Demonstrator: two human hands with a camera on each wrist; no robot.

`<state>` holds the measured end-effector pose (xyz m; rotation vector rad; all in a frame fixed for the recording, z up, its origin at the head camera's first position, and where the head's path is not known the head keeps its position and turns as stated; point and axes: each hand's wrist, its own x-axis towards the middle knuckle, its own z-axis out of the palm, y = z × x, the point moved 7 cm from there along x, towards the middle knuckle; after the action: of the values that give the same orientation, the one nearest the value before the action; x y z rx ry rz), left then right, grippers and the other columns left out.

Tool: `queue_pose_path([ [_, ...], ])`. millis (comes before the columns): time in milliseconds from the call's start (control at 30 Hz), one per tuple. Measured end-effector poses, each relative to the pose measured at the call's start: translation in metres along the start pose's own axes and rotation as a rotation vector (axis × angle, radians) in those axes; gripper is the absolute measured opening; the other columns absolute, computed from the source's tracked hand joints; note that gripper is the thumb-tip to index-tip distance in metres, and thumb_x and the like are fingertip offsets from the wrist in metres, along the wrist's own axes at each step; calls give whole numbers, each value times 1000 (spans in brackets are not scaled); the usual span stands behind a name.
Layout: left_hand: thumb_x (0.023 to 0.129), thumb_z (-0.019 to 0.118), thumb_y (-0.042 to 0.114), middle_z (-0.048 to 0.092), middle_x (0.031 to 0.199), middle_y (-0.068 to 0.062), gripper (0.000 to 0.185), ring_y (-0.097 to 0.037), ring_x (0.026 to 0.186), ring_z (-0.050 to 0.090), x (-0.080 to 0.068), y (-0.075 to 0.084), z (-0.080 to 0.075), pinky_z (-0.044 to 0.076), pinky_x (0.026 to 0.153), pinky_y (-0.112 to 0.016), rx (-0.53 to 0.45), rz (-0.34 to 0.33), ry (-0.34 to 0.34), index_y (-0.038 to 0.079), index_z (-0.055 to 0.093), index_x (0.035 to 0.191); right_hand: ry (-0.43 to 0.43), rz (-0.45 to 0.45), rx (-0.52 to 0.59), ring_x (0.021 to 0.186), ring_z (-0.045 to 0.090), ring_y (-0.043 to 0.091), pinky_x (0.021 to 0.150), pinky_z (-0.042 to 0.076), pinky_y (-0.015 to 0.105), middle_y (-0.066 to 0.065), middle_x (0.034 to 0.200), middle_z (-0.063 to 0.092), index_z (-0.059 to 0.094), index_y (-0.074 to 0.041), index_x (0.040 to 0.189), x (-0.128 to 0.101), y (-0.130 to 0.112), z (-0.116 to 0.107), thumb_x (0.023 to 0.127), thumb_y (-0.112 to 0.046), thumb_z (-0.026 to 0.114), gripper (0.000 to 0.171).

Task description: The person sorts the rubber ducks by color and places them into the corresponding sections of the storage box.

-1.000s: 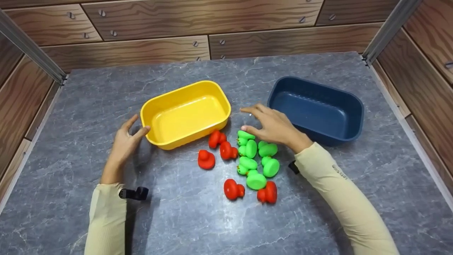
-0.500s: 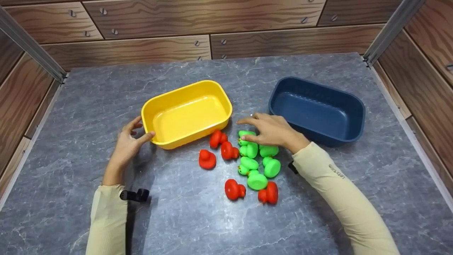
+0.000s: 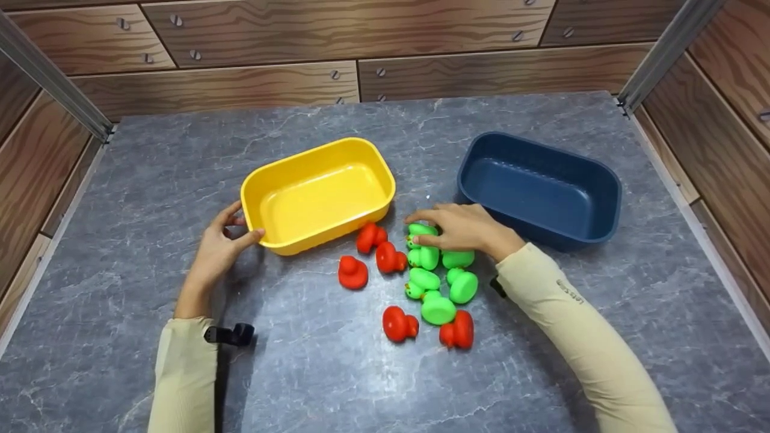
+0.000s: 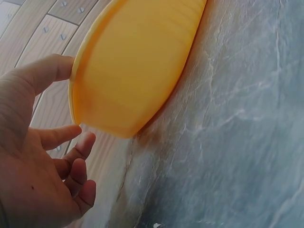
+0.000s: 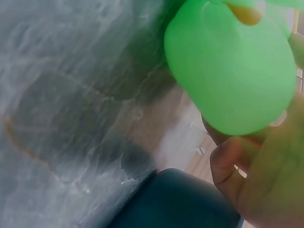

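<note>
My left hand (image 3: 216, 246) pinches the near left corner of a yellow plastic bin (image 3: 319, 240), thumb at the rim and fingers along the outside; the left wrist view shows the bin's wall (image 4: 128, 71) beside the fingertips. My right hand (image 3: 466, 228) reaches over a cluster of green rubber ducks. Its thumb and forefinger lie on either side of the farthest green duck (image 3: 423, 230) and pinch it. Another green duck (image 3: 458, 258) is partly hidden under that hand. In the right wrist view a green duck (image 5: 232, 71) close to the camera covers part of the fingers.
A dark blue bin (image 3: 535, 192) stands right of the right hand. Several red rubber ducks, one of them a red duck (image 3: 352, 272), lie around the green ones. Wood-patterned walls (image 3: 337, 36) border the grey marbled table (image 3: 313, 373).
My right hand has come down and nearer, its thumb and forefinger closing around the farthest green duck. The left hand's fingers have moved in against the yellow bin's corner.
</note>
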<state>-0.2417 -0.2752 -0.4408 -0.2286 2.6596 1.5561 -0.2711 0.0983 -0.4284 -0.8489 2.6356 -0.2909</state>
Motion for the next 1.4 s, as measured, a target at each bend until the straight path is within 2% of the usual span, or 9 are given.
queue_pose_path([
  [267,86,71,23,48,123,-11,75,-12,93,45,1,-3,1,40,73,-18,-56,-23,-8,11,34,150,-42,16,31,120,55,28,92,46,52,7,138,55,52,-38,136,4,4,1,95,-51,49,43],
  [467,86,72,25,48,122,-8,75,-14,91,40,2,-6,1,34,73,-22,-42,-38,-4,13,35,150,-39,14,22,112,57,26,87,48,48,7,132,58,53,-37,135,6,4,3,96,-48,48,40],
  [667,85,72,25,49,122,-9,76,-15,90,38,2,-3,0,33,72,-23,-40,-29,-12,12,34,150,13,11,54,98,58,23,79,48,43,6,116,62,54,-37,133,4,0,-3,95,-45,50,39],
  [867,85,73,25,48,121,-9,77,-14,88,37,1,-2,0,33,71,-22,-39,-23,-15,11,33,150,100,-5,216,95,59,22,75,48,40,5,116,61,55,-32,133,-2,-8,-23,94,-41,54,41],
  [1100,86,72,25,49,121,-9,77,-14,91,39,1,-5,0,35,73,-22,-52,-42,-18,13,32,151,178,-89,433,76,58,21,67,48,32,6,116,63,54,-29,133,-4,-19,-42,96,-33,56,37],
  [1400,86,71,24,50,124,-12,76,-17,94,39,-1,-1,0,34,75,-23,-45,-27,-20,11,32,151,265,-115,641,78,59,29,67,50,33,9,115,62,52,-22,133,0,-31,-53,95,-32,59,40],
])
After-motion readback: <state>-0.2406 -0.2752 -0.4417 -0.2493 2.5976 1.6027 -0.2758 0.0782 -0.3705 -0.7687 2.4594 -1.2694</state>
